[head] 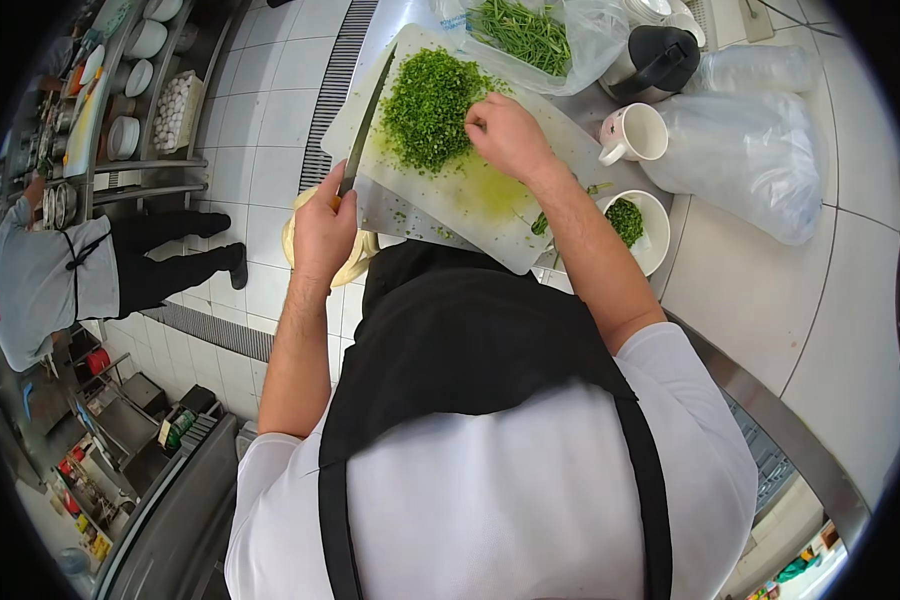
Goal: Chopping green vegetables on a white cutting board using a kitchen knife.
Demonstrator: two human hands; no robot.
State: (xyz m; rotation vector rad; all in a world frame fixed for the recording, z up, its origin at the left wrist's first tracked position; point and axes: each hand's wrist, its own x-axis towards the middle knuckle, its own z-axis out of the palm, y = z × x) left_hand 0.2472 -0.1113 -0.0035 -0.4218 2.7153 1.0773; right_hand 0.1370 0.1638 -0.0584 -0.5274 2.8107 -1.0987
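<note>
My left hand (322,229) grips the handle of a long chef's knife (367,124), its blade running along the left side of a white cutting board (514,244). On that board lies a large heap of finely chopped green herbs (431,112), probably chives or scallions. Curled fingers of my right hand (506,135) are at the heap's right edge; nothing shows between them. Yellow-green juice stains the board below the pile. Uncut green stalks (521,34) fill a clear plastic bag (596,45) beyond the board. Right of my forearm, a white bowl (658,240) contains chopped greens (625,221).
A white mug (634,135), a black-lidded steel jug (652,64) and a filled clear plastic bag (742,165) stand to the right. At left, a person (52,270) works beside metal shelving (146,163) with bowls and a box of eggs (176,112). Below my left hand is a yellowish rounded object (356,259).
</note>
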